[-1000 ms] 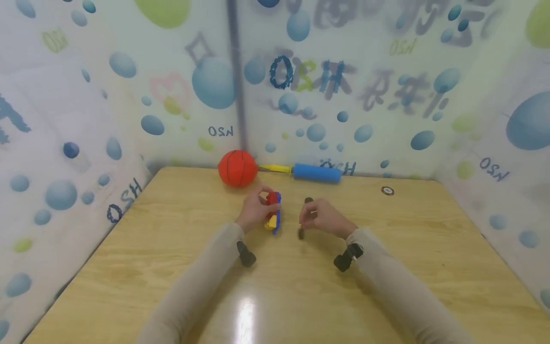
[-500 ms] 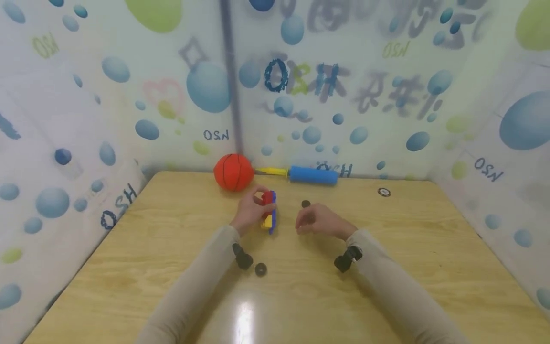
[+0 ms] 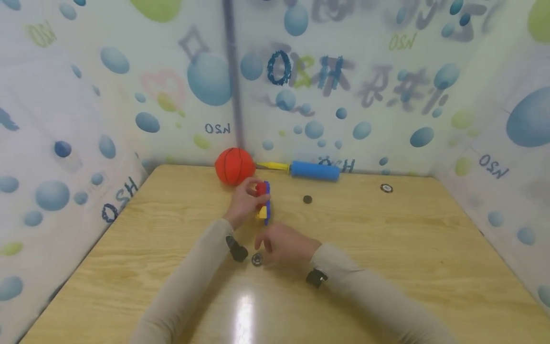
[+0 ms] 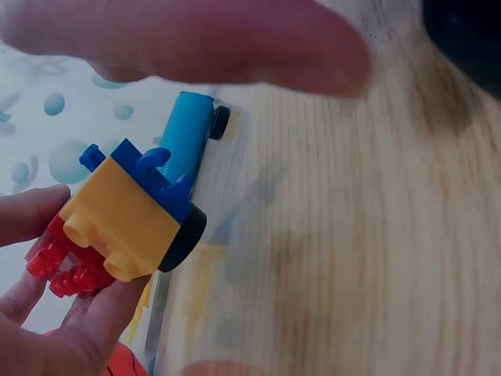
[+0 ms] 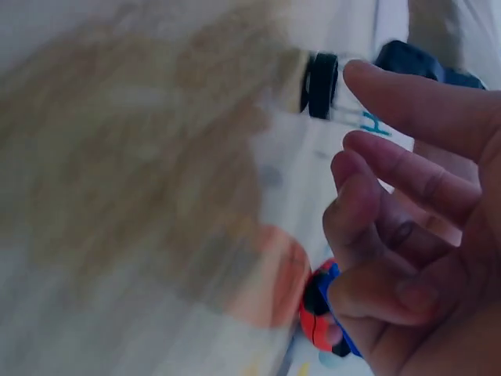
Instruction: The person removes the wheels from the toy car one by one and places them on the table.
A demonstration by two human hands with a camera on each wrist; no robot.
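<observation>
My left hand [image 3: 252, 195] grips a toy block car [image 3: 263, 204] just above the table, behind the table's middle. The left wrist view shows the toy car's [image 4: 117, 223] yellow block, blue base, red block and one black wheel [image 4: 185, 236]. A loose black wheel [image 3: 257, 259] lies on the table beside my left wrist. My right hand [image 3: 263, 244] hovers just right of that wheel with loosely curled fingers and holds nothing. In the right wrist view, the wheel [image 5: 319, 84] sits just off my fingertips [image 5: 362, 75].
A second black wheel [image 3: 307, 199] lies farther back on the wooden table [image 3: 386, 248]. An orange ball [image 3: 234, 166] and a blue pump [image 3: 315, 170] rest against the back wall. A small round disc [image 3: 386, 188] sits at the back right. Patterned walls enclose three sides.
A black wheel left my right hand and came to rest near my left wrist. My right hand swung left and toward me, next to it. The toy shifted slightly away.
</observation>
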